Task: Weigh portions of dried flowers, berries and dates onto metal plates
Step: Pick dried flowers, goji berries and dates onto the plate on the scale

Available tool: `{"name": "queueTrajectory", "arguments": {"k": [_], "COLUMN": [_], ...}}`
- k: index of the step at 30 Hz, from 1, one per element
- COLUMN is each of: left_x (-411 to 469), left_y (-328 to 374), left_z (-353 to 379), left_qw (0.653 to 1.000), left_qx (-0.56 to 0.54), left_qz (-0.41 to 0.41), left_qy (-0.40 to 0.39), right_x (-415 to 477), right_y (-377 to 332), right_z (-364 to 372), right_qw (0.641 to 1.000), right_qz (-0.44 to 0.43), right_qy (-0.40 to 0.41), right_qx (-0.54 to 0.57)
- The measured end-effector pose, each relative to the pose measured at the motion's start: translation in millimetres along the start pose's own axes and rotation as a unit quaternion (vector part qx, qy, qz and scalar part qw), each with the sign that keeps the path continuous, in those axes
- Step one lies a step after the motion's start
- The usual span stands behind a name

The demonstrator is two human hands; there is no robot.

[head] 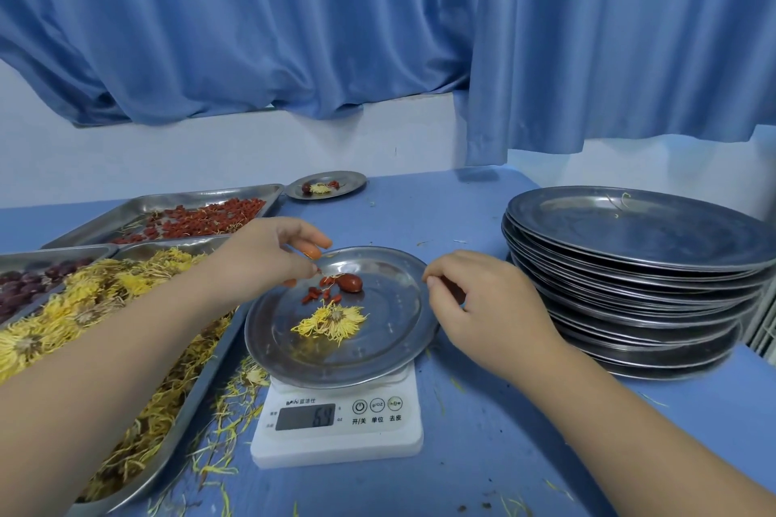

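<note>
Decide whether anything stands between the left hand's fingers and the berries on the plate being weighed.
Nothing visible does. The left hand hovers at the left rim of the plate, fingers right above the berries; the right hand is at the opposite rim.

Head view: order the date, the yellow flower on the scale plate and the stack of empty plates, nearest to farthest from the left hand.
1. Date, just right of the left hand, on the far side of the plate.
2. Yellow flower, mid-plate, nearer the camera.
3. Stack of plates, far to the right.
</note>
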State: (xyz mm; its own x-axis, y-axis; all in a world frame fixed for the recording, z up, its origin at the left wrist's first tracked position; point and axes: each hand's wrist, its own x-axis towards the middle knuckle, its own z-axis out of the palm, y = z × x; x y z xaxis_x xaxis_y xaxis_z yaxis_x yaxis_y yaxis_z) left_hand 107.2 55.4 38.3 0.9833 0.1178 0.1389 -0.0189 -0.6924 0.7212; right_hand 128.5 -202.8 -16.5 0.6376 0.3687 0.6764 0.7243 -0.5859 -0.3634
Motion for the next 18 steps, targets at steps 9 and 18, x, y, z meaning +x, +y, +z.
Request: {"name": "queueTrajectory", "arguments": {"k": [9, 18], "left_x": [-6.7, -23.1], "left_y": [-2.6, -5.8], "left_z": [-5.7, -2.6], "left_qw": [0.996, 0.981], "left_qx": [-0.082, -0.186], "left_qz": [-0.03, -0.026], "left_qy": [0.007, 0.05], "right_x": [0.1, -0.9], "right_y": [0.7, 1.5], "right_z": [0.9, 0.4], "right_qw": [1.0, 1.0], "right_qz": [0.01, 0.026], "right_qy": [-0.017, -0.016], "right_qx": [0.001, 0.002]}}
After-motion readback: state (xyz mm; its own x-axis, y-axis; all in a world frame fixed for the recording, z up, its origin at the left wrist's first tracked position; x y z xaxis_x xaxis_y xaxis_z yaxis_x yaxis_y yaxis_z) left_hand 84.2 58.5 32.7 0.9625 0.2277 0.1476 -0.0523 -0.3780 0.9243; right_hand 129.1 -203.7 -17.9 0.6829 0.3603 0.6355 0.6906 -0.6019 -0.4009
